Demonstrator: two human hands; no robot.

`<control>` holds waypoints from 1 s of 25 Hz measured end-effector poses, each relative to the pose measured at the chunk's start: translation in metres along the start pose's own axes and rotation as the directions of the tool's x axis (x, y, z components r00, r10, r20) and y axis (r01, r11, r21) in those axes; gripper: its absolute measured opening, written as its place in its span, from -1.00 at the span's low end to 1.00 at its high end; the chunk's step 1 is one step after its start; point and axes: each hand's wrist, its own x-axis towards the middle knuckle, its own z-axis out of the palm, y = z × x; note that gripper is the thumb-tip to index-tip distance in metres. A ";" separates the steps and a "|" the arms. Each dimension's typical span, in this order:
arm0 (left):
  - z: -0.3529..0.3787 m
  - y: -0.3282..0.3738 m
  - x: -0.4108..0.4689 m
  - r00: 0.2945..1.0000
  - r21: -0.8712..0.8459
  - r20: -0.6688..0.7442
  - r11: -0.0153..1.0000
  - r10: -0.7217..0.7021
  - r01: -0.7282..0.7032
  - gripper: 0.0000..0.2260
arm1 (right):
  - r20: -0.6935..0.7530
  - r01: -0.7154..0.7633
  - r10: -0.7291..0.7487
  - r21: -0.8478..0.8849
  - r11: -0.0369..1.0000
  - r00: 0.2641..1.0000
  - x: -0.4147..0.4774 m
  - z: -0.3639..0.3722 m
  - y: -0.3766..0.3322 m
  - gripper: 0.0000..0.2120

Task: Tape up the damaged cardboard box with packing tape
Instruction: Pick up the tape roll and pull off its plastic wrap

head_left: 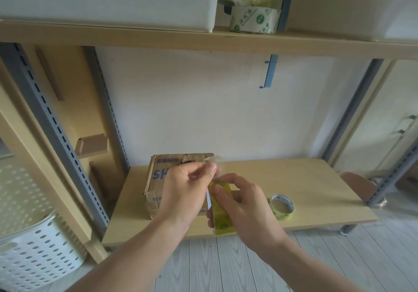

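A worn brown cardboard box [158, 178] with blue print and a torn top edge sits at the back left of the low wooden shelf [294, 178]. In front of it my right hand [246, 210] grips a yellowish roll of packing tape [222, 219], held edge-on. My left hand [185, 189] pinches the clear free end of the tape [213, 160] between thumb and fingers, pulled a short way up from the roll. My hands hide much of the box's front.
A second small tape roll [282, 206] lies on the shelf to the right. A larger tape roll [254, 21] stands on the upper shelf. A white perforated basket [38, 246] stands on the floor at the left. Grey metal uprights [56, 133] flank the shelf.
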 end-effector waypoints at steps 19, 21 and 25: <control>-0.009 0.000 0.024 0.998 0.091 -0.040 0.995 0.041 -0.037 -0.83 | -0.113 -0.153 0.148 -0.036 0.988 0.983 0.026 0.026 0.028 -0.70; -0.020 0.000 0.031 0.999 0.082 -0.033 0.996 0.034 -0.031 -0.84 | -0.021 -0.133 0.133 0.005 0.991 0.991 0.026 0.025 0.025 -0.79; -0.051 0.010 0.038 0.994 0.047 0.107 0.999 -0.026 0.021 -0.90 | 0.158 -0.148 0.133 0.091 0.985 0.978 0.025 0.021 0.014 -0.64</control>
